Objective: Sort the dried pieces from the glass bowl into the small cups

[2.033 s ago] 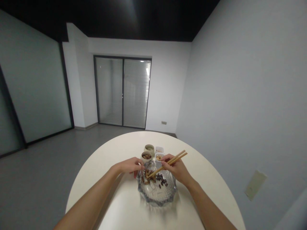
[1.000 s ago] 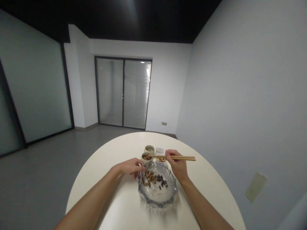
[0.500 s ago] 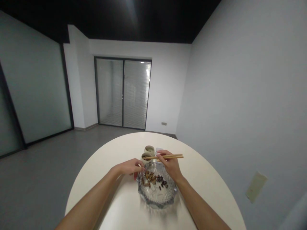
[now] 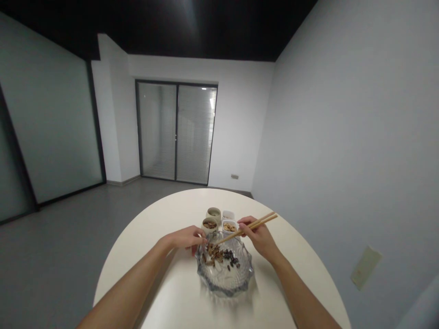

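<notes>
A pair of wooden chopsticks (image 4: 257,223) is gripped in my right hand (image 4: 258,235), the tips slanting down to a heap of brown, elongated pieces (image 4: 214,253) in a clear scalloped glass bowl (image 4: 224,290). Beside that heap lie several dark, bean-like pieces (image 4: 230,257). My left hand (image 4: 190,238) holds the bowl's left rim between thumb and fingers. Just behind the bowl stand a greenish cup with brown pieces (image 4: 210,225) and a white dish of pale tan pieces (image 4: 229,226). Whether the tips pinch anything is too small to tell.
Farther back are a second greenish cup (image 4: 213,213) and another white dish (image 4: 228,214). All stand on a round cream table (image 4: 164,283). A plain wall (image 4: 343,137) rises on the right; glass doors (image 4: 176,132) are across the room.
My right hand has moved right and toward me, swinging the chopstick tips from the near greenish cup down into the glass bowl. The left hand stays at the rim.
</notes>
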A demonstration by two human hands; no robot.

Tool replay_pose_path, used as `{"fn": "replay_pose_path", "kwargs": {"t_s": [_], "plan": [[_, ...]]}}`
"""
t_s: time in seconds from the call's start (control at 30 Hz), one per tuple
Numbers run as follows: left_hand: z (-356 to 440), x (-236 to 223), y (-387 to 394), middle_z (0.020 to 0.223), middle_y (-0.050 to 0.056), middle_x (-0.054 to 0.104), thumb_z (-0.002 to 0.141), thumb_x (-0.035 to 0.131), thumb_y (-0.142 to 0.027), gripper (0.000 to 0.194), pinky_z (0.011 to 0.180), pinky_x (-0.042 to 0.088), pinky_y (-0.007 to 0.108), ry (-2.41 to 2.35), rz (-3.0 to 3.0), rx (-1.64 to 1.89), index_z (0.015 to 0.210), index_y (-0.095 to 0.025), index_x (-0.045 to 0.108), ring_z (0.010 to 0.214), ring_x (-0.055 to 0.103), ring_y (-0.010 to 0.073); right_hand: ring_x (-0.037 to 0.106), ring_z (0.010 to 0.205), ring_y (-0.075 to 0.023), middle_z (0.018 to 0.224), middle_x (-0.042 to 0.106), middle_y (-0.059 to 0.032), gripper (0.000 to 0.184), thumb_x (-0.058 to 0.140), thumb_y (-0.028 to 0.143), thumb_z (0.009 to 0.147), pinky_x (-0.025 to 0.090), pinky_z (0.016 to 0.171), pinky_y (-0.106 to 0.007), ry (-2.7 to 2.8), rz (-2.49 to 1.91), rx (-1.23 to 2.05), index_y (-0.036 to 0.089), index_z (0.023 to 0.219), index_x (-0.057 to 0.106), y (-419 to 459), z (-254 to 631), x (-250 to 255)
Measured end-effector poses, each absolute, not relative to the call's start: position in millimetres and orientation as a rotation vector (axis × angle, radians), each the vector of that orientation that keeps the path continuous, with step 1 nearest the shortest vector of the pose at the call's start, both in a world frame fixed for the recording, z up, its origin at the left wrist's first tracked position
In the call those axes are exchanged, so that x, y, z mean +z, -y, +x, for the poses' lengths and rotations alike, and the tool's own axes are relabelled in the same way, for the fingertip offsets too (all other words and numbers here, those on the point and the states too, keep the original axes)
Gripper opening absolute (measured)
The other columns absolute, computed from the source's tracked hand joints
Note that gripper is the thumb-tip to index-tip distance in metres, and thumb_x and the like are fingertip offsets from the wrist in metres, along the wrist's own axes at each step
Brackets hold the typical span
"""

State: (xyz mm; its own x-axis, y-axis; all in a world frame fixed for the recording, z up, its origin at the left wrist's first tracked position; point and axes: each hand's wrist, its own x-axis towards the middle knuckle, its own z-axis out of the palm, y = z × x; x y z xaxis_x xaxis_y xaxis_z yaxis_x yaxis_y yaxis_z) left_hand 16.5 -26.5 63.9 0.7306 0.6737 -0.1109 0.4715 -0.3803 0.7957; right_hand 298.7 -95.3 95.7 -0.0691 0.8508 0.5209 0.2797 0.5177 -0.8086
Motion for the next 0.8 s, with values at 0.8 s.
{"fn": "replay_pose_path", "kwargs": {"t_s": [0.8], "plan": [[18.3,66.2,29.5,0.059,-0.002,0.057,0.082,0.056,-0.052,0.038,0.044,0.033,0.021,-0.869,2.052,0.299,0.088,-0.016,0.064,0.051,0.056,0.0137,0.065,0.062,-0.0167,0.070,0.069,-0.0037,0.038,0.066,0.052,0.084,0.055,0.057,-0.028,1.729,-0.969,0.794,0.016,0.091,0.075,102.4,302.8,96.3]]}}
